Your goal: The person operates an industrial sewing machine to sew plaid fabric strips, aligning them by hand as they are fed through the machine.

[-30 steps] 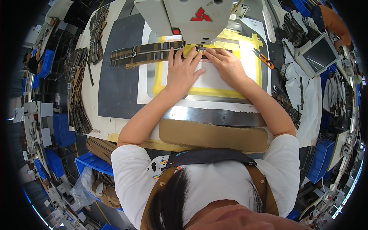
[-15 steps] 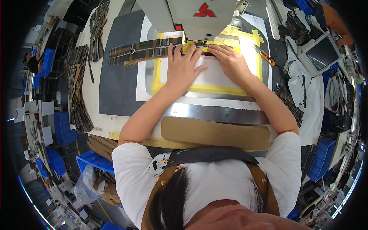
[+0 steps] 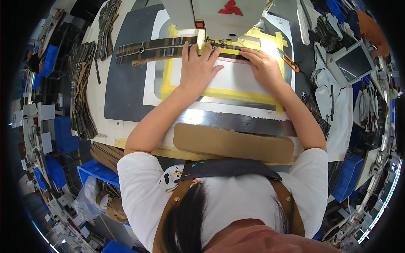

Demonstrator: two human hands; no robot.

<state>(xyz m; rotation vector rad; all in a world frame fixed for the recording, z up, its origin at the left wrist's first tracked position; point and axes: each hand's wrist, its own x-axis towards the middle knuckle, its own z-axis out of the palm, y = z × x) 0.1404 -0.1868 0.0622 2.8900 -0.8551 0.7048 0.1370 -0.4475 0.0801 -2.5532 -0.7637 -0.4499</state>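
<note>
A dark plaid fabric strip with a metal zipper [image 3: 158, 47] runs from the left in under the sewing machine head [image 3: 219, 19]. The zipper's slider sits near the strip's left end, and a brown frayed edge lies along its near side. My left hand [image 3: 198, 69] rests palm down with fingers spread, fingertips pressing the strip beside the needle area. To the right, my right hand [image 3: 266, 69] lies flat, fingers stretched out close together, fingertips on the strip's right part. Beneath both is a white sheet bordered with yellow tape [image 3: 219, 95]. The machine head partly hides the stitching spot.
Orange-handled snips [image 3: 291, 63] lie right of the taped sheet. Plaid pieces [image 3: 83, 92] are piled at the table's left. A brown padded strip [image 3: 232, 142] runs along the near edge. A small screen [image 3: 351, 63] stands at the right, and a blue bin [image 3: 98, 172] sits below left.
My right hand has slid right along the strip, widening the gap between my hands. My left hand stays pressed on the strip with its fingers spread. The whole view has shifted slightly.
</note>
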